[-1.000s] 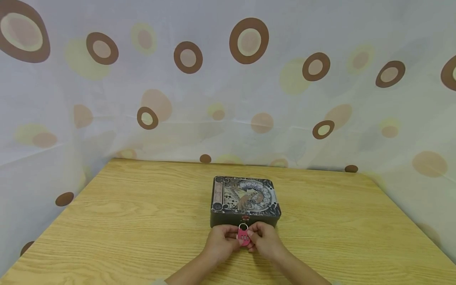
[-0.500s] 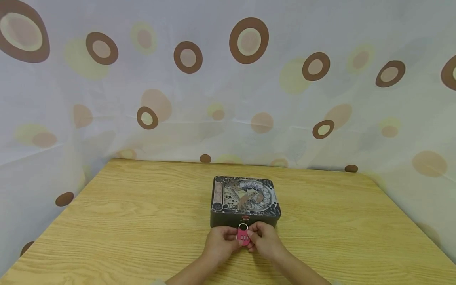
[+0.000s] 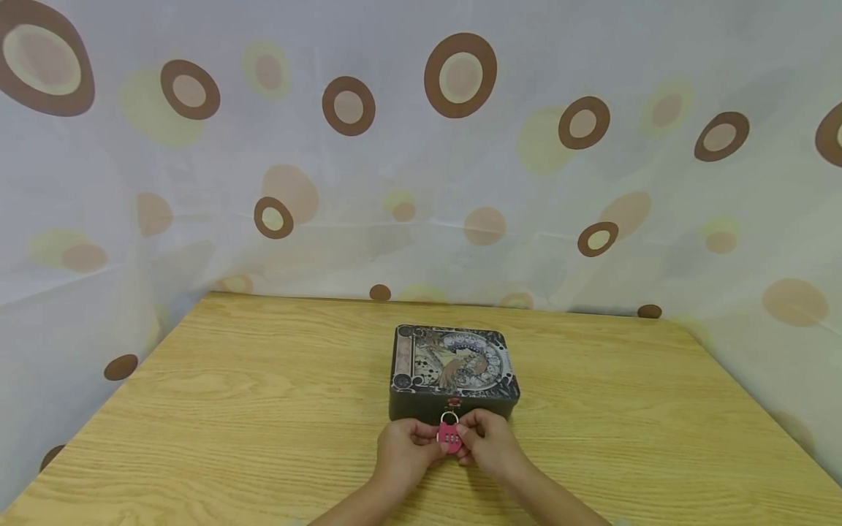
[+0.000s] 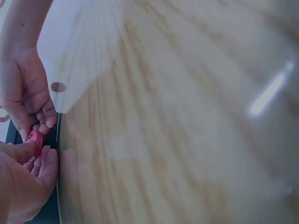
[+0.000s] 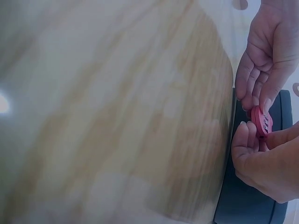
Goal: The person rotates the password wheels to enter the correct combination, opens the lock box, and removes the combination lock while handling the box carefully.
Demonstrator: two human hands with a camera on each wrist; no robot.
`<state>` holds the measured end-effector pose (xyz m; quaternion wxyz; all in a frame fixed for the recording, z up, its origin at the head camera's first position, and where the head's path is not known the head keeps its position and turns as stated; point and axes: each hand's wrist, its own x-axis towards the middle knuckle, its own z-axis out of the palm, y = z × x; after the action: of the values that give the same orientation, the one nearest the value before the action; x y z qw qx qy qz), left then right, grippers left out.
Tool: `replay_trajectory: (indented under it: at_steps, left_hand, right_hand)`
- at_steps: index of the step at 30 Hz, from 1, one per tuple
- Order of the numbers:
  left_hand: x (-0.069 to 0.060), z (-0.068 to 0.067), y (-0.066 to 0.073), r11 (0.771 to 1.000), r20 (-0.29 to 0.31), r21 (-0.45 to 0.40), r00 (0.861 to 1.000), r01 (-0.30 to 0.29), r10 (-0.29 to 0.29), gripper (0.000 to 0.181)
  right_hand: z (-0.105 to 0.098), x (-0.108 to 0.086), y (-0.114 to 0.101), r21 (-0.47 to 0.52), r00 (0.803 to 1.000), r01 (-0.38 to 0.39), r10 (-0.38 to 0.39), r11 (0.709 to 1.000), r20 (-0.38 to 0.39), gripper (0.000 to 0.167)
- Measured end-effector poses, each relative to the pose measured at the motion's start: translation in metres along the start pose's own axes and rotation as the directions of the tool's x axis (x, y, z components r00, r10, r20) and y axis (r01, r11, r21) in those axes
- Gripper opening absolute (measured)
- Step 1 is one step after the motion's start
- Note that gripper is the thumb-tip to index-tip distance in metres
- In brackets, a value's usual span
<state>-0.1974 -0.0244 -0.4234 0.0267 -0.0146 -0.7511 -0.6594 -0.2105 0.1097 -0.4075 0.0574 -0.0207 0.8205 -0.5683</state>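
A pink combination padlock [image 3: 450, 438] with a metal shackle [image 3: 449, 417] and small number dials is held upright just in front of a dark tin box [image 3: 403, 404]. My left hand [image 3: 401, 453] pinches the lock's body from the left, with the thumb low on its face. From the other side my right hand [image 3: 492, 443] pinches it, thumb beside the dials. A small reddish clasp [image 3: 454, 402] sits on the box's front, right above the shackle. Whether the shackle passes through the clasp, I cannot tell. The right wrist view shows the pink padlock [image 5: 262, 122] between both hands' fingertips.
The box has a patterned lid [image 3: 460, 361] and rests on a wood-grain table [image 3: 263, 402]. Behind and at both sides hangs a pale curtain [image 3: 395, 161] with brown ring and dot patterns. The table stretches away to the left and right of the box.
My left hand and wrist have shifted very slightly. The padlock, right hand and box look the same as before.
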Motion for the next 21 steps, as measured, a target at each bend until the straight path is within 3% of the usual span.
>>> replay_trajectory:
  at_steps: [8,21]
  left_hand:
    - [-0.0001,0.0027,-0.0021,0.999,-0.037,-0.034,0.999,-0.004,0.003,0.008]
    - [-0.0004,0.0034,-0.0015,0.995,-0.065,0.081,0.996,-0.061,0.066,0.004]
  right_hand:
    - [0.0010,0.0007,-0.0005,-0.001,1.000,-0.019,0.019,1.000,-0.012,0.010]
    - [0.0033,0.0006,-0.0027,-0.023,0.997,-0.048,0.047,0.999,-0.055,0.009]
